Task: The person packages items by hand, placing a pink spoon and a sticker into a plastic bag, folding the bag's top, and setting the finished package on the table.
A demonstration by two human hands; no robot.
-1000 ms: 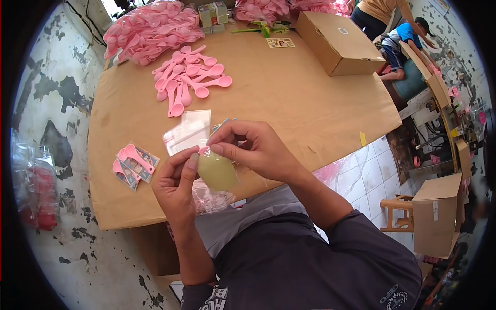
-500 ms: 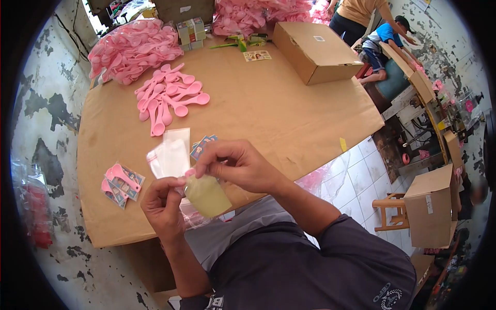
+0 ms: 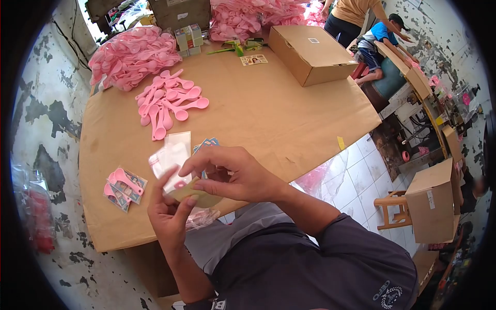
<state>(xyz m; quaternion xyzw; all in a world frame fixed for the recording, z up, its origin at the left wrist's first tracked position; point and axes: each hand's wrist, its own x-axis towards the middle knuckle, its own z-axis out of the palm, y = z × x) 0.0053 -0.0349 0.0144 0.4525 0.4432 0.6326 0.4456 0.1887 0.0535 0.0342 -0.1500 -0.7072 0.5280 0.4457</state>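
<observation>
Packet (image 3: 182,194) b/w L hand (image 3: 172,213) & R hand (image 3: 235,173), at near edge of table (image 3: 289,113).
L hand pinches it; R hand's curled close (can't tell if gripping). I'd hold it flat w/ light pressure, no creasing.

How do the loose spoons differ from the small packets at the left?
Wrapping: the loose spoons lie bare; the packets hold spoons in clear plastic with printed cards.
Number: the loose spoons form a pile of many; only two packets show, overlapping.
Place: the loose spoons lie farther from the left hand; the packets lie nearer it.
Shared: both show pink spoons and rest on the brown table.
</observation>
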